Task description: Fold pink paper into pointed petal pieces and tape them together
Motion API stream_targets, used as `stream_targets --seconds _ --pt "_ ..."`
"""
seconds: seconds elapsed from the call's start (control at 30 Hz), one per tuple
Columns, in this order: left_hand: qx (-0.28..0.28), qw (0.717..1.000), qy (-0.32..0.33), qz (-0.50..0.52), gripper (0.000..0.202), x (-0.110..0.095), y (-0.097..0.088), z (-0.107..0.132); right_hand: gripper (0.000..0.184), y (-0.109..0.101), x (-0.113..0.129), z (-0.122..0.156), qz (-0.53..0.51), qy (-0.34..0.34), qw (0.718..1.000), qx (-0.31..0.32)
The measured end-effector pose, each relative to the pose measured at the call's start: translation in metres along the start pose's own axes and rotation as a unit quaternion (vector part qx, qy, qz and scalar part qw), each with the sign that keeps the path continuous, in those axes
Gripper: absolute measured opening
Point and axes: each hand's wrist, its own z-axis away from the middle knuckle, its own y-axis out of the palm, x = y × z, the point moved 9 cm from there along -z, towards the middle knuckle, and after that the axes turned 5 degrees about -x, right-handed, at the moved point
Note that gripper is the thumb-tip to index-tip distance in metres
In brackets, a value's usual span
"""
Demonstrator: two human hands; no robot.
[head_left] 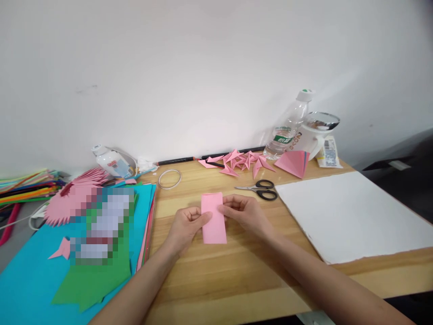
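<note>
Pink paper [214, 231] sits between your two hands, over the middle of the table [192, 284], its long sides running away from you. Your left hand [189, 225] has it by the left edge, thumb laid across the front and fingers curled at the back. Your right hand [242, 213] pinches the right edge a little higher up, thumb tip just over the side, fingers bent in. Both hands are nearly closed, with only the paper between thumb and fingers. Its near end reaches past both thumbs, towards you; you cannot tell from here whether that end touches the wood. Just beyond your right hand lie the scissors [256, 188], points to the left. Past your left hand is a ring [169, 187], and pink folded pieces [248, 161] are heaped near the wall [209, 81].
</note>
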Motion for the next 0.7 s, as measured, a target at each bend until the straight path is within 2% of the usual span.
stream_targets --seconds 0.33,0.5,0.7 --pt "-0.002 1.000 0.019 -0.007 0.029 0.0011 -0.0021 -0.0025 0.033 0.0056 -0.0051 0.0015 0.025 0.016 0.998 0.054" --pt "0.020 1.000 0.008 0.000 0.030 -0.0005 0.0026 -0.0011 0.032 0.0033 -0.0033 0.0013 0.043 0.007 0.998 0.042" --pt "-0.007 1.000 0.020 -0.016 0.028 -0.0031 -0.0050 -0.0020 0.032 0.0046 -0.0029 0.0029 0.046 0.023 0.998 0.033"
